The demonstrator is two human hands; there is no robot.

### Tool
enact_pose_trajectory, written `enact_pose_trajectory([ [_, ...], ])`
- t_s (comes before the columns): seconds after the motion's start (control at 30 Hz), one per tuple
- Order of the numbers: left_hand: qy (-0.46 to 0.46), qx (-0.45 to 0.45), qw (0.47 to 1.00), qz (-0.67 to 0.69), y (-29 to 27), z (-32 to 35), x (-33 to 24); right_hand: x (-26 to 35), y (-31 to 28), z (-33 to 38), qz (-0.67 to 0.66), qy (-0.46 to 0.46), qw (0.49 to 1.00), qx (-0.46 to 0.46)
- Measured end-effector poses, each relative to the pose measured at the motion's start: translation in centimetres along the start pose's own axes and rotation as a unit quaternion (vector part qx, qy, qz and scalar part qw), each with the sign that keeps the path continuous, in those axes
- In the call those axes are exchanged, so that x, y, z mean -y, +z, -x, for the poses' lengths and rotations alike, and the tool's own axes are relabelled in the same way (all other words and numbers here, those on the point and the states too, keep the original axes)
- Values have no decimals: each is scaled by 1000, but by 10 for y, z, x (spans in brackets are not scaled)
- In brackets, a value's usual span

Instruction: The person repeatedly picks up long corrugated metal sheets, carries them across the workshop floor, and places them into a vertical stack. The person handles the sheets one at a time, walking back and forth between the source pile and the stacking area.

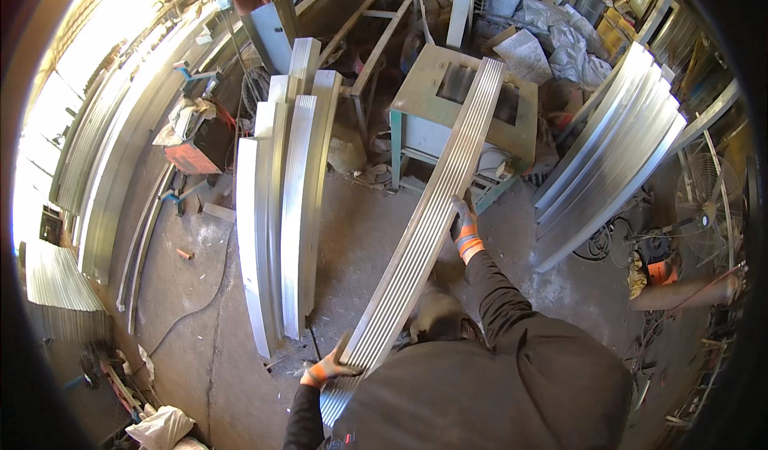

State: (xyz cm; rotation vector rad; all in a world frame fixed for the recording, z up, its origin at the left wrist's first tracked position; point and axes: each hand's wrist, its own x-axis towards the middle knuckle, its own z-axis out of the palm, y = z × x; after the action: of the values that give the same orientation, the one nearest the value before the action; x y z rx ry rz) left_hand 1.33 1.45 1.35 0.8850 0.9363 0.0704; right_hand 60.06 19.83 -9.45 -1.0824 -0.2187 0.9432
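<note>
I hold a long ribbed strip of silvery sheet metal [436, 210] that runs from my chest out over a grey-green metal table [424, 90]. My left hand [326, 367], in a grey and orange glove, grips the strip's left edge near its close end. My right hand [465, 228], gloved the same way, grips the right edge about halfway along. The strip's far end rests on the table top.
A stack of similar ribbed metal strips [284, 210] lies on the concrete floor to the left. More strips lean at the right [616, 154] beside a standing fan [708, 210]. Long metal profiles [120, 146] line the left wall. Clutter and sacks [160, 428] surround the floor.
</note>
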Motion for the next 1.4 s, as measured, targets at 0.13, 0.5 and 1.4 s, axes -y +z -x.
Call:
enact_pose_trajectory([
  [0.13, 52, -8, 971, -234, 13, -51, -14, 6, -10, -16, -118, 57, 991, 25],
  [0.5, 57, -198, 886, -416, 108, -245, -266, 186, 105, -382, 650, -224, 726, -36],
  [1.4, 159, -2, 979, -128, 76, -609, -459, 300, 125, -758, 844, -230, 463, -140],
])
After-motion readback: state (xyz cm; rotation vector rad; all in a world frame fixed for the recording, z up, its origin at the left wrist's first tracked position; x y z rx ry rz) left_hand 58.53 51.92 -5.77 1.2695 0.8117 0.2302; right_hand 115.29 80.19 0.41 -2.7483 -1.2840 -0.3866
